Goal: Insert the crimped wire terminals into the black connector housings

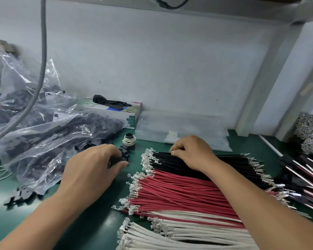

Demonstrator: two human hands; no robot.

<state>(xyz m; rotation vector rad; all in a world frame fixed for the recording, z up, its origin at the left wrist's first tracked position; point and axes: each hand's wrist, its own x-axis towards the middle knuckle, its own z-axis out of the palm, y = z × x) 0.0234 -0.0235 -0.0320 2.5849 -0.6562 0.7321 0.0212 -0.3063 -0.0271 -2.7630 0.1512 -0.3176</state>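
Observation:
Crimped wires lie in rows on the green mat (105, 219): black wires (172, 164) at the back, red wires (179, 192) in the middle, white wires (184, 233) nearest me, metal terminals pointing left. My right hand (192, 152) rests on the black wires, its fingertips curled and pinching one near its terminal end. My left hand (92, 168) grips a black connector housing (123, 155) at the edge of a small pile of housings; part of the housing is hidden under my fingers.
Clear plastic bags (49, 134) of black housings fill the left side. A spool with rubber bands (129, 140), a white box (116, 109) and a flat clear bag (182, 134) sit behind. Finished wire assemblies (304, 174) lie at the right. Loose housings (20, 194) lie front left.

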